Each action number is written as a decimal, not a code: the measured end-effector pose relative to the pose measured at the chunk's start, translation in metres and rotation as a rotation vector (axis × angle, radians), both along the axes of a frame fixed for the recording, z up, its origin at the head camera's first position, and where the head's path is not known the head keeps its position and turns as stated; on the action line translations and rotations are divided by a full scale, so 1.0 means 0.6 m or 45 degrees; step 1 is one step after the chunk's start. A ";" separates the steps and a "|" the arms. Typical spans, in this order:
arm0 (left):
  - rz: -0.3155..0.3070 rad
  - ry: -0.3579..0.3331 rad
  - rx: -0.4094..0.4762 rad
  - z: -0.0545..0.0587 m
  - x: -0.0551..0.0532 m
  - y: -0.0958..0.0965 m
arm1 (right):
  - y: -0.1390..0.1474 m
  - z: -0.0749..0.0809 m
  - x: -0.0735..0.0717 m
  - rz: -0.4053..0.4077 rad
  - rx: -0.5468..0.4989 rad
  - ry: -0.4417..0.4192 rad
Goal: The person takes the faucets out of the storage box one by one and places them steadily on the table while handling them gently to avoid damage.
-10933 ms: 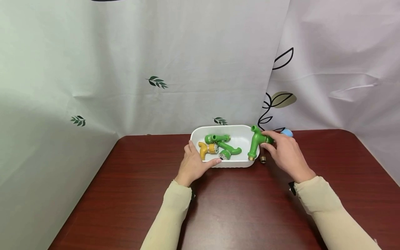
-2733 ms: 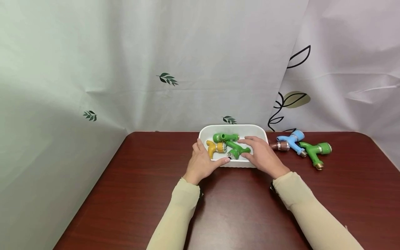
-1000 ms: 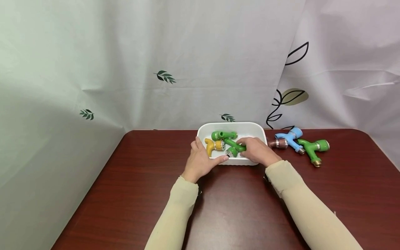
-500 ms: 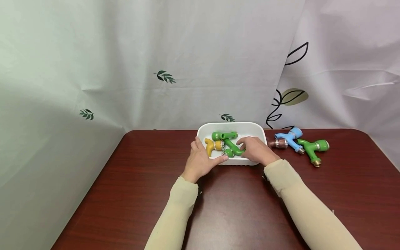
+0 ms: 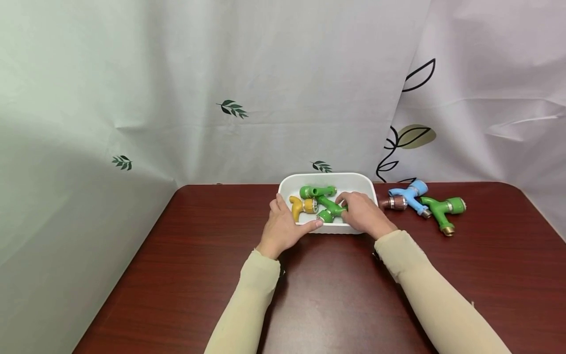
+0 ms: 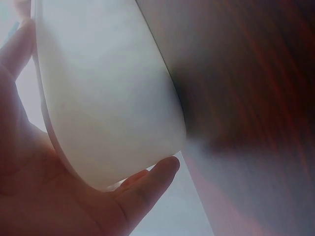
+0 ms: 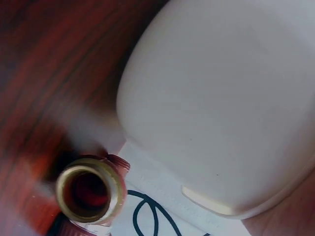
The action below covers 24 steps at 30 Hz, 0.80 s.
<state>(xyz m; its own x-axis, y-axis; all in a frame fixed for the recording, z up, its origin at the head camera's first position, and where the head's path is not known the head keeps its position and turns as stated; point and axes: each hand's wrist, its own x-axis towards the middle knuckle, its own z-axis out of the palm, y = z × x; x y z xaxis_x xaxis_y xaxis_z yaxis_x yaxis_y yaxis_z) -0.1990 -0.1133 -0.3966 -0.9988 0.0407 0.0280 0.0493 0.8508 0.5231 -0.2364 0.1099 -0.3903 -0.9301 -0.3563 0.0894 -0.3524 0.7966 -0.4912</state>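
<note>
A white plastic tub [image 5: 345, 229] stands near the table's back edge. My left hand [image 5: 278, 230] holds its front left corner, thumb along the front rim and fingers at the left side; the left wrist view shows them round the tub's outer wall [image 6: 108, 98]. Inside the tub, my right hand [image 5: 363, 215] grips the end of a green tap [image 5: 325, 216], whose far end is hidden by the fingers. Another green tap [image 5: 326, 191] lies behind it, and a yellow tap [image 5: 297, 210] lies at the left. From the right wrist, the tub's wall [image 7: 211, 98] hides the fingertips.
To the tub's right lie a brown tap [image 5: 399, 202], a blue tap [image 5: 411, 197] and a green tap [image 5: 440, 212], close together. The brown tap's brass mouth [image 7: 64, 194] faces the right wrist camera. A pale patterned sheet [image 5: 274, 88] hangs behind the table [image 5: 185, 255].
The green tap first held in my right hand now lies on the table at right. That hand has returned to the tub, and the green tap there has turned slightly in its grip.
</note>
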 end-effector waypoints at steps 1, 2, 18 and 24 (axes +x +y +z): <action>-0.001 -0.001 -0.002 0.000 0.000 0.000 | 0.000 -0.001 0.000 0.000 -0.006 0.010; -0.002 -0.001 -0.003 -0.001 0.000 0.000 | 0.000 -0.002 0.001 0.002 -0.012 0.021; -0.011 0.004 -0.010 -0.003 -0.001 -0.001 | 0.001 -0.005 0.009 -0.003 -0.049 0.084; -0.010 0.000 -0.007 -0.003 -0.001 -0.002 | 0.004 -0.006 0.015 0.022 -0.070 0.152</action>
<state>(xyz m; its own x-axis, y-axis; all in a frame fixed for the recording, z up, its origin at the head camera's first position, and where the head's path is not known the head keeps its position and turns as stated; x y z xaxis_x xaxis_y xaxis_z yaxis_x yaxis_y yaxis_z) -0.1998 -0.1142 -0.3983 -0.9985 0.0483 0.0277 0.0556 0.8534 0.5183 -0.2276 0.1120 -0.3942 -0.9055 -0.3636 0.2187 -0.4242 0.7628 -0.4880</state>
